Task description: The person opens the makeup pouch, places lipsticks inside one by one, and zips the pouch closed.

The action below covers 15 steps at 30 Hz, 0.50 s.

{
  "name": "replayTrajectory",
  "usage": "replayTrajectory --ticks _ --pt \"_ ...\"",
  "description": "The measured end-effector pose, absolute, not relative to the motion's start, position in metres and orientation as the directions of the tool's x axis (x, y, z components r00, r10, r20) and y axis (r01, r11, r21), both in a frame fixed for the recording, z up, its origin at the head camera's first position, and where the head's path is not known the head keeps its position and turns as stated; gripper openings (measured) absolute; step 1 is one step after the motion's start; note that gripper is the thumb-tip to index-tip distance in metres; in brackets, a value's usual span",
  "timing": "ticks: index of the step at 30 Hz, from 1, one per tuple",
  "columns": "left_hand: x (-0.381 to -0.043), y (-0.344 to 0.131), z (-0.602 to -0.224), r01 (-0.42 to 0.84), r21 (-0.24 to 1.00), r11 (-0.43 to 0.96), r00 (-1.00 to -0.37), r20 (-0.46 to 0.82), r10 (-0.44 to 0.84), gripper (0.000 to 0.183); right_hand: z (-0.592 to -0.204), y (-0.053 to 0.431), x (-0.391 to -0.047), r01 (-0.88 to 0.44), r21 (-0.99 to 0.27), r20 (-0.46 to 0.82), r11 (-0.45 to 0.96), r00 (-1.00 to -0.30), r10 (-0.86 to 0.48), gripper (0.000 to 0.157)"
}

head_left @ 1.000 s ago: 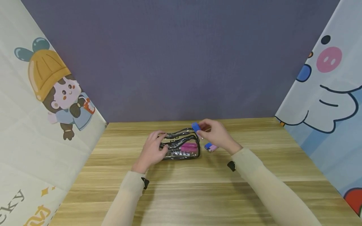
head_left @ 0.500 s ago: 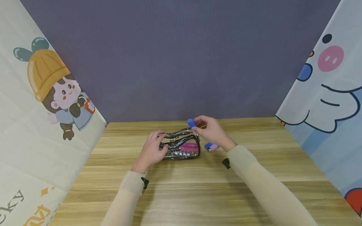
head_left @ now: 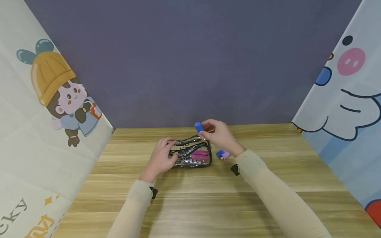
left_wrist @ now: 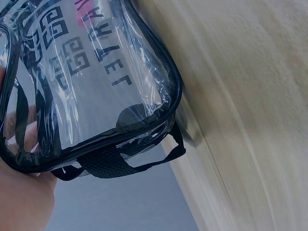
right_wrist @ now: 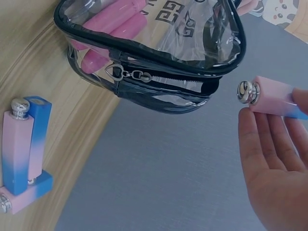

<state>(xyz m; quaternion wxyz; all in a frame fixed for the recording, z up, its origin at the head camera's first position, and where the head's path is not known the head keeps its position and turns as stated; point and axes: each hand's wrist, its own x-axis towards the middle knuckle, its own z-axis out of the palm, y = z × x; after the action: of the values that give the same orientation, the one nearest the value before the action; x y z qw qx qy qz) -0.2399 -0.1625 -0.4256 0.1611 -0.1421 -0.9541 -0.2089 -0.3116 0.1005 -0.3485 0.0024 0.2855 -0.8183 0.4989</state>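
Transparent plastic forms the pouch (head_left: 187, 152) your left hand (head_left: 160, 157) grips, fingers curled over its mouth. Three tubes (right_wrist: 19, 149) lie to its right. Beyond, your right hand (head_left: 219, 135) pinches a blue-pink tube (head_left: 198, 127) near the far rim; should your left slacken, the mouth might close.

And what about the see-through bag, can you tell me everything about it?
The bag looks like clear, shiny plastic with black edging. Its front says TRAVEL in black letters, with square black patterns too. One end has a black strap; the other shows a metal zip pull with a heart shape. The zip is open, and pink tubes show inside. It sits on the wooden table, opening upward, and the left hand holds it near the top.
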Motion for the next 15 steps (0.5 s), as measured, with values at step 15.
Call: replayTrajectory --ticks 15 --pt "-0.238 -0.161 -0.424 0.332 0.369 0.868 -0.914 0.352 0.200 0.056 -0.360 0.092 -0.316 -0.432 -0.827 0.235 0.359 -0.846 -0.478 0.030"
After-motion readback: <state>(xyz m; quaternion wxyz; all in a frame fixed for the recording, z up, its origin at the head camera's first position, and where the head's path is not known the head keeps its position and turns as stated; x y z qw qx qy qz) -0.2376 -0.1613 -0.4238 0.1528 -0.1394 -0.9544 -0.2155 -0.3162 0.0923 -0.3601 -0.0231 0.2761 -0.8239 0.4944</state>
